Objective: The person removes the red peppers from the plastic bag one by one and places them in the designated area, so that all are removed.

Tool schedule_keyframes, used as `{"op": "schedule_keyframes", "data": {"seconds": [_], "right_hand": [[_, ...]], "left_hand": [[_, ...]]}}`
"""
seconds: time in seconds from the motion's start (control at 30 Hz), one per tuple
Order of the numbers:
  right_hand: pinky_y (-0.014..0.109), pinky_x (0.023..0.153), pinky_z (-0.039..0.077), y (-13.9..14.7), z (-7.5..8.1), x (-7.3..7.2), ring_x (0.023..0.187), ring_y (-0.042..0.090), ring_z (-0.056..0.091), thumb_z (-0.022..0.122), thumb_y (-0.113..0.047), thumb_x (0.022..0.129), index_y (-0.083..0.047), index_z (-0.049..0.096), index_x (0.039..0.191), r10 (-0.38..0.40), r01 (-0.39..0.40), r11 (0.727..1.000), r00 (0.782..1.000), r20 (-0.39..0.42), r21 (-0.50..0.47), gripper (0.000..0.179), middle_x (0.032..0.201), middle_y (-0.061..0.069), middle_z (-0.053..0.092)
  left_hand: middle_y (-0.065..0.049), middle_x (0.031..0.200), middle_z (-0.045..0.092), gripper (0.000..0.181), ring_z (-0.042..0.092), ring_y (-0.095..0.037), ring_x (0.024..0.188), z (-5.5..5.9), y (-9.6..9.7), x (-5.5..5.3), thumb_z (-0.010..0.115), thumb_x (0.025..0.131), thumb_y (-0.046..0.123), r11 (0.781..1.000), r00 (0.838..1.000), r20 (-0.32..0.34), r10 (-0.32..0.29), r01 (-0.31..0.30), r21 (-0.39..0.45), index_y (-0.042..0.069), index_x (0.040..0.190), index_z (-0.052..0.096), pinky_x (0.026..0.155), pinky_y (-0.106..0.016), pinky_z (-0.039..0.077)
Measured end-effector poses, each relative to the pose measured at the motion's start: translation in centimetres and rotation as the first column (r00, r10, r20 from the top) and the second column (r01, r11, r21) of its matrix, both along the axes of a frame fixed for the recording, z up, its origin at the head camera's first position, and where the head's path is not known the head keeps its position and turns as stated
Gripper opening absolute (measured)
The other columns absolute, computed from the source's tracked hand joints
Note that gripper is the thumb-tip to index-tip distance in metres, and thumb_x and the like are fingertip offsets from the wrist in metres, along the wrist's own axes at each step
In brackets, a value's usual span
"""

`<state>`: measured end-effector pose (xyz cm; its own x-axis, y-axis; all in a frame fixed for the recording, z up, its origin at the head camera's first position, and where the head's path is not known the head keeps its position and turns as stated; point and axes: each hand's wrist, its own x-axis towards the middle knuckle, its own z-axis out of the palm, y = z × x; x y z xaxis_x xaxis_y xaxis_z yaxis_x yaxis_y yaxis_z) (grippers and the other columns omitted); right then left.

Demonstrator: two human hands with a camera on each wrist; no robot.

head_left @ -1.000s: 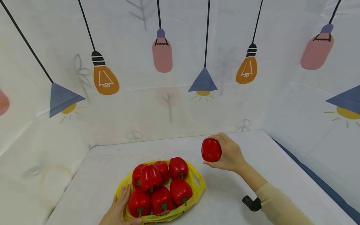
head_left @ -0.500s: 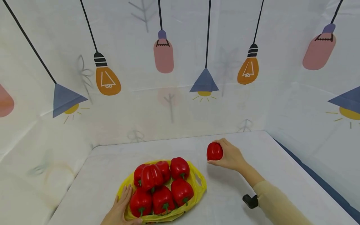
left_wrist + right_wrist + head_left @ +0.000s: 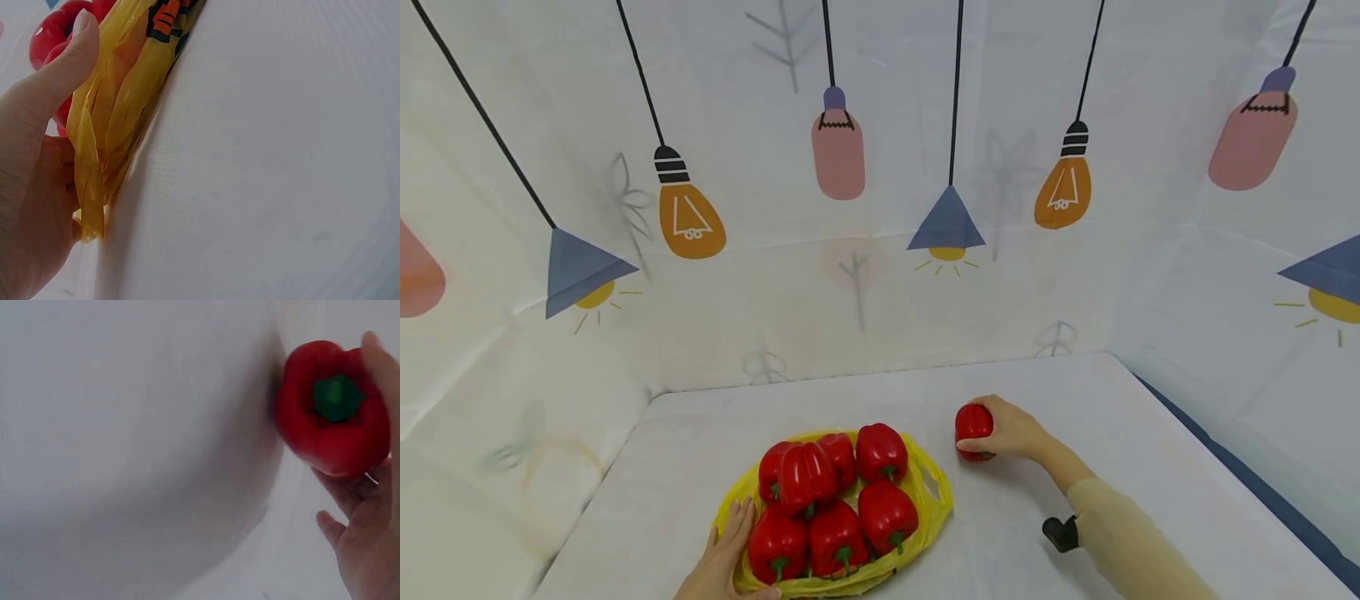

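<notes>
Right hand (image 3: 1011,429) gripping glossy lobed pepper (image 3: 974,422), long axis and green stem (image 3: 337,397) pointing back toward the viewer, left hand (image 3: 722,550) resting outstretched against crinkled plastic bag (image 3: 931,518)

A makeshift booth: lamp-printed sheeting (image 3: 775,308) surrounds 3 sides of a white-topped table (image 3: 651,483).

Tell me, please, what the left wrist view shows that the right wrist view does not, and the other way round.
Only the left wrist view shows the left hand against the yellow bag, with the orange and dark print on its side and parts of the bagged red peppers.

Only the right wrist view shows the right hand holding the single red pepper, its green stem facing the camera.

Both share the white tabletop and a bare hand with red pepper nearby.
</notes>
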<state>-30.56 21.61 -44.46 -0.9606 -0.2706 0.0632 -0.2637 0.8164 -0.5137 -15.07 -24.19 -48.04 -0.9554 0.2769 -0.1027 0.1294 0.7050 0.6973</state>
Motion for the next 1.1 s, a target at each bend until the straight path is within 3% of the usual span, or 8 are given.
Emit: {"op": "schedule_keyframes", "data": {"seconds": [0.07, 0.17, 0.23, 0.3, 0.7, 0.9, 0.97, 1.1], "right_hand": [[0.046, 0.077, 0.055, -0.1, -0.1, 0.0, 0.106, 0.029, 0.054, 0.077, -0.054, 0.073, -0.009, 0.05, 0.133, 0.015, -0.016, 1.0, 1.0, 0.002, 0.019, 0.08, 0.123, 0.009, 0.055], [0.048, 0.078, 0.055, -0.2, 0.0, 0.0, 0.109, 0.032, 0.053, 0.076, -0.052, 0.075, -0.011, 0.049, 0.136, 0.025, -0.025, 0.999, 1.0, -0.006, 0.021, 0.079, 0.127, 0.012, 0.051], [0.049, 0.078, 0.055, -0.3, 0.0, 0.0, 0.11, 0.033, 0.052, 0.076, -0.051, 0.076, -0.011, 0.049, 0.138, 0.02, -0.02, 1.0, 1.0, 0.004, 0.004, 0.078, 0.129, 0.013, 0.05], [0.049, 0.079, 0.055, -0.4, 0.1, 0.1, 0.112, 0.034, 0.051, 0.076, -0.049, 0.077, -0.011, 0.047, 0.139, 0.017, -0.016, 1.0, 1.0, 0.025, -0.015, 0.078, 0.129, 0.015, 0.05], [0.053, 0.083, 0.053, -0.4, 0.0, 0.6, 0.117, 0.035, 0.048, 0.078, -0.053, 0.072, -0.008, 0.038, 0.145, -0.007, 0.011, 0.998, 0.998, 0.062, -0.063, 0.095, 0.136, 0.017, 0.048], [0.058, 0.089, 0.048, -0.4, 0.5, 1.3, 0.123, 0.037, 0.044, 0.079, -0.055, 0.07, -0.009, 0.037, 0.145, 0.047, -0.05, 0.998, 0.991, -0.129, -0.023, 0.098, 0.141, 0.018, 0.044], [0.059, 0.092, 0.046, -0.5, 0.8, 1.6, 0.127, 0.036, 0.042, 0.079, -0.055, 0.069, -0.01, 0.037, 0.145, 0.064, -0.066, 0.998, 0.97, -0.234, 0.002, 0.099, 0.143, 0.016, 0.043], [0.058, 0.098, 0.042, -1.1, 1.6, 2.1, 0.129, 0.034, 0.04, 0.082, -0.052, 0.067, -0.009, 0.038, 0.144, 0.077, -0.073, 0.997, 0.905, -0.419, 0.026, 0.098, 0.143, 0.014, 0.043]], "left_hand": [[-0.03, 0.155, 0.008, 0.112, -0.021, 0.025, 0.114, 0.0, 0.0, 0.0, 0.077, 0.075, 0.041, 1.0, 1.0, 0.005, -0.001, 0.001, 0.004, -0.011, 0.149, 0.01, 0.105, -0.071, -0.003], [-0.029, 0.156, 0.007, 0.113, -0.018, -0.007, 0.139, 0.1, 0.1, 0.0, 0.076, 0.075, 0.042, 1.0, 1.0, 0.018, 0.008, -0.008, -0.007, -0.01, 0.149, 0.009, 0.106, -0.07, -0.003], [-0.029, 0.156, 0.007, 0.113, -0.009, -0.034, 0.143, 0.2, 0.1, 0.0, 0.076, 0.075, 0.042, 1.0, 0.999, 0.03, 0.012, -0.012, -0.016, -0.01, 0.149, 0.008, 0.106, -0.07, -0.004], [-0.029, 0.155, 0.008, 0.114, 0.0, -0.048, 0.141, 0.2, 0.2, 0.0, 0.077, 0.075, 0.043, 0.999, 0.999, 0.027, 0.018, -0.017, -0.027, -0.01, 0.149, 0.009, 0.106, -0.07, -0.002], [-0.03, 0.155, 0.009, 0.114, 0.001, -0.049, 0.141, 0.2, 0.2, 0.1, 0.077, 0.074, 0.045, 0.999, 0.999, 0.03, 0.026, -0.025, -0.041, -0.01, 0.149, 0.01, 0.106, -0.07, -0.001], [-0.03, 0.155, 0.01, 0.114, 0.001, -0.049, 0.141, 0.2, 0.1, 0.1, 0.076, 0.074, 0.045, 0.999, 0.999, 0.026, 0.026, -0.025, -0.033, -0.01, 0.149, 0.01, 0.105, -0.071, -0.001], [-0.03, 0.155, 0.009, 0.114, 0.0, -0.049, 0.141, 0.2, 0.1, 0.1, 0.076, 0.074, 0.045, 0.999, 0.999, 0.029, 0.026, -0.025, -0.035, -0.01, 0.149, 0.01, 0.105, -0.071, -0.002], [-0.03, 0.155, 0.01, 0.114, 0.0, -0.049, 0.141, 0.2, 0.1, 0.1, 0.076, 0.074, 0.046, 0.999, 0.999, 0.027, 0.029, -0.027, -0.044, -0.01, 0.149, 0.01, 0.105, -0.071, -0.002]]}}
